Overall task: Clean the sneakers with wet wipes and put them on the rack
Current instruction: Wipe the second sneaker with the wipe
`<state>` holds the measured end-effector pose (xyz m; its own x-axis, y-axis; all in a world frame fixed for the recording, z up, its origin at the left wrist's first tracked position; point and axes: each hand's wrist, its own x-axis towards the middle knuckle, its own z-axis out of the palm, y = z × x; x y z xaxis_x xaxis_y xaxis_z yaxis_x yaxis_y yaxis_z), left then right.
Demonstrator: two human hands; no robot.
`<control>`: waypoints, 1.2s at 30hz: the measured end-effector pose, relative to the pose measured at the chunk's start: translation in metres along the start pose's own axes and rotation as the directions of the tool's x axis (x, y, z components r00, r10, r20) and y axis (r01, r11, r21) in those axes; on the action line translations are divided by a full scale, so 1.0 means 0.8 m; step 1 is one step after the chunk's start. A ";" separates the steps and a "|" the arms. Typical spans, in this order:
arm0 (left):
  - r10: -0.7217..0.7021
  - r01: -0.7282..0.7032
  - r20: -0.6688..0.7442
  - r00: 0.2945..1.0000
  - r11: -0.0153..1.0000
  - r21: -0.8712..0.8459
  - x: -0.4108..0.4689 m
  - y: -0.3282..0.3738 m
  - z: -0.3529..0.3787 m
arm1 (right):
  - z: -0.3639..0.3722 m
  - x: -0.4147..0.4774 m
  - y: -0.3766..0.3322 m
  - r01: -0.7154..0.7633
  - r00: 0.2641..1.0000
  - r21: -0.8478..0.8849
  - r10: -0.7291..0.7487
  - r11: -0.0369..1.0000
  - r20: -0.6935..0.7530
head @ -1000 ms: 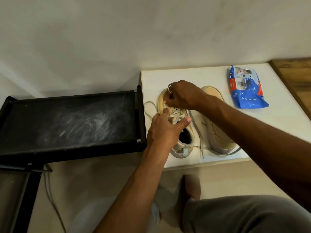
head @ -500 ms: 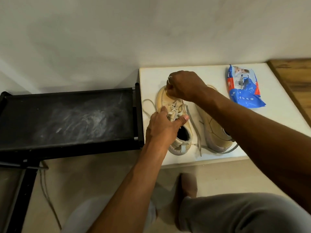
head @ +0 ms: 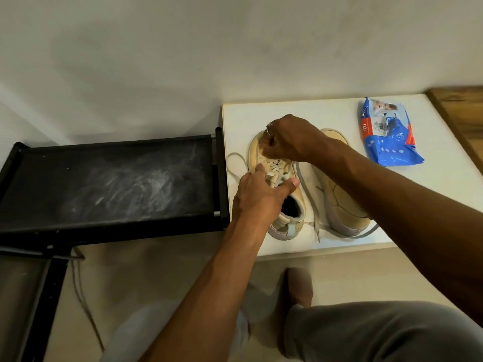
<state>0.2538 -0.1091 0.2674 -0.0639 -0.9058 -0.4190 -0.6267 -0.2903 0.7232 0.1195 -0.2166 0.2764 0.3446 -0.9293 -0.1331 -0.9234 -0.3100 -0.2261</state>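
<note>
While you scrub: your right hand [head: 290, 141] has slid to the toe.
Grip: left hand [head: 257, 195] fingers clamp left sneaker [head: 283, 205]'s laces; right fist closed, wipe unseen.
Pending: second sneaker [head: 342, 205], rack [head: 109, 184].

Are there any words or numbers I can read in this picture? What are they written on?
Wet wipes pack: it has a red strip with white print and a white label with small print, but all of it is too blurred and small to read.
Two sneakers: no words or logos show.
Black rack: no text, only pale dusty smears.
White board under the shoes: no text.
</note>
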 end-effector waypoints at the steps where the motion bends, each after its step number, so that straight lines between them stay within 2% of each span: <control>1: 0.004 -0.004 0.003 1.000 1.000 -0.001 0.000 0.000 0.000 | -0.004 -0.002 0.002 0.019 0.998 0.005 -0.020 1.000 0.066; 3: 0.001 -0.001 0.015 1.000 1.000 -0.009 0.000 0.000 -0.001 | -0.015 0.000 0.006 0.041 0.993 -0.087 -0.031 0.995 0.116; 6: -0.004 0.004 0.026 1.000 1.000 0.003 -0.001 0.001 -0.003 | -0.012 0.011 0.008 0.008 0.996 -0.243 -0.029 0.970 -0.082; 8: -0.004 0.004 0.019 1.000 1.000 0.009 -0.001 0.002 -0.003 | -0.004 0.012 0.004 -0.015 0.991 -0.218 -0.015 0.976 -0.135; 12: -0.005 0.005 0.015 1.000 1.000 0.004 -0.001 0.001 -0.004 | -0.012 0.002 0.000 0.009 0.993 -0.005 -0.009 1.000 0.116; 13: -0.001 0.001 0.016 1.000 1.000 0.004 -0.002 0.001 -0.004 | -0.018 0.001 -0.001 0.021 0.984 0.003 -0.021 1.000 0.177; 15: 0.014 -0.014 0.017 1.000 1.000 0.012 -0.005 0.001 -0.003 | -0.023 0.004 -0.001 0.037 0.979 -0.056 -0.024 0.998 0.204; 21: 0.019 -0.019 0.003 1.000 1.000 0.000 -0.005 0.002 -0.004 | -0.001 0.013 -0.003 -0.007 0.995 -0.266 -0.021 0.964 -0.103; 24: 0.020 -0.020 -0.007 1.000 1.000 -0.002 -0.008 0.002 -0.004 | 0.008 0.007 -0.002 -0.021 0.987 -0.262 -0.022 0.965 -0.160; 26: 0.023 -0.023 -0.009 1.000 1.000 -0.010 -0.009 0.002 -0.004 | 0.000 0.003 -0.004 -0.034 0.996 -0.186 0.018 0.982 -0.084; 29: 0.024 -0.024 -0.009 1.000 1.000 -0.019 -0.008 0.003 -0.005 | -0.022 0.001 -0.006 0.010 0.982 -0.090 0.007 0.996 0.189; 31: 0.016 -0.016 -0.002 1.000 1.000 -0.016 -0.008 0.002 -0.005 | -0.029 0.005 -0.007 0.011 0.959 -0.072 0.010 0.997 0.284; 33: 0.012 -0.012 0.005 1.000 1.000 -0.006 -0.008 0.002 -0.005 | -0.028 0.011 -0.009 0.015 0.965 -0.141 0.023 0.990 0.263; 36: 0.017 -0.017 -0.002 1.000 1.000 -0.025 -0.005 0.001 -0.004 | -0.018 0.009 -0.013 0.021 0.995 -0.250 0.005 0.968 0.102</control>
<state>0.2556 -0.1066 0.2717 -0.0723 -0.9112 -0.4056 -0.6058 -0.2829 0.7436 0.1294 -0.2228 0.2917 0.3556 -0.9054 -0.2319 -0.9289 -0.3697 0.0190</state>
